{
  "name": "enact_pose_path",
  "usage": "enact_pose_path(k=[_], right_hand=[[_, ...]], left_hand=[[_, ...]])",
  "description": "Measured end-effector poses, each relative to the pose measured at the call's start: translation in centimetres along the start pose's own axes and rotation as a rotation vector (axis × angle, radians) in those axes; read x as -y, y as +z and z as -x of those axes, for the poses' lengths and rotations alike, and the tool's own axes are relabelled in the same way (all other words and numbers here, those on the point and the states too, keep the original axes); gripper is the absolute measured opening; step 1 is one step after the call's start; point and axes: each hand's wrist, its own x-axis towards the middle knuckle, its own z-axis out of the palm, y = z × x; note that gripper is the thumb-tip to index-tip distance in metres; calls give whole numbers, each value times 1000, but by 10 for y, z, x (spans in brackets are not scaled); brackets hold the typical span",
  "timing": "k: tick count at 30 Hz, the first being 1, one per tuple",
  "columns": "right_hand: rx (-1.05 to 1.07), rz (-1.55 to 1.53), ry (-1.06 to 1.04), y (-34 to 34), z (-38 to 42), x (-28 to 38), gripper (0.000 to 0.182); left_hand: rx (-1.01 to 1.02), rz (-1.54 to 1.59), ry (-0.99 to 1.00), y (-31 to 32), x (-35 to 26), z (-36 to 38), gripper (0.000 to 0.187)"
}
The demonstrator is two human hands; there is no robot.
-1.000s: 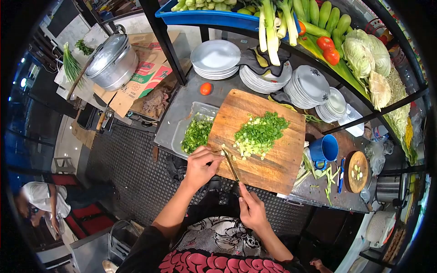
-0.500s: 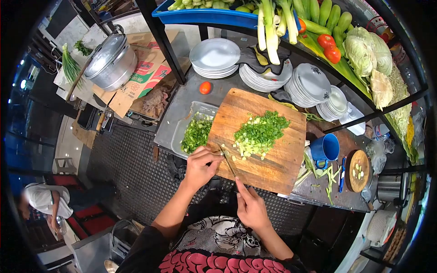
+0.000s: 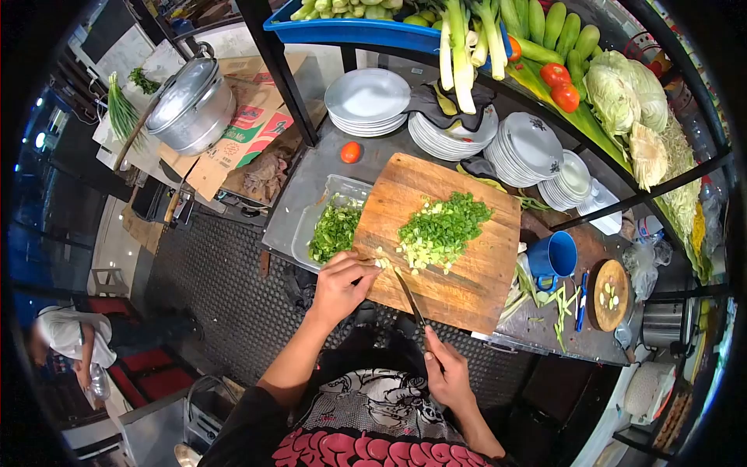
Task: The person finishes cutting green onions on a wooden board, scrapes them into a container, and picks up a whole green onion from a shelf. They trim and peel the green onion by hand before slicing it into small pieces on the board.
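Observation:
My right hand (image 3: 447, 367) is closed around the handle of a knife (image 3: 410, 297), its blade pointing up and left over the near edge of a wooden cutting board (image 3: 467, 300). My left hand (image 3: 342, 286) is pinched at the board's left corner. Whatever sits in its fingertips is mostly hidden; small pale slices (image 3: 381, 263) lie just beside them. A heap of chopped green onion (image 3: 445, 227) covers the middle of the board. To the left, a clear plastic container (image 3: 306, 222) holds more chopped greens (image 3: 336, 232).
Behind the board stand stacks of plates (image 3: 367, 97) and a tomato (image 3: 352, 152). On the right are a blue mug (image 3: 554, 255), a blue pen-like item (image 3: 582, 302) and a small round board (image 3: 611, 294). A black rail (image 3: 654, 191) crosses there. A person (image 3: 74, 338) is far left.
The knife has moved right and down, away from my left fingertips, along with my right hand. Pale slices now show beside the left fingers, which stay nearly in place.

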Motion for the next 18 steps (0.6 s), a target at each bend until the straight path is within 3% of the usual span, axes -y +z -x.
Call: enact_pose_path(k=[5, 11, 14, 18], right_hand=[[-34, -23, -16, 2, -12, 10, 51], [15, -17, 25, 5, -14, 7, 51], [3, -29, 15, 9, -19, 8, 51], [33, 11, 55, 8, -19, 11, 52]], left_hand=[[32, -43, 73, -7, -8, -1, 13], [98, -19, 22, -10, -4, -1, 17], [110, 70, -135, -14, -13, -4, 20], [80, 80, -158, -15, -16, -7, 21]])
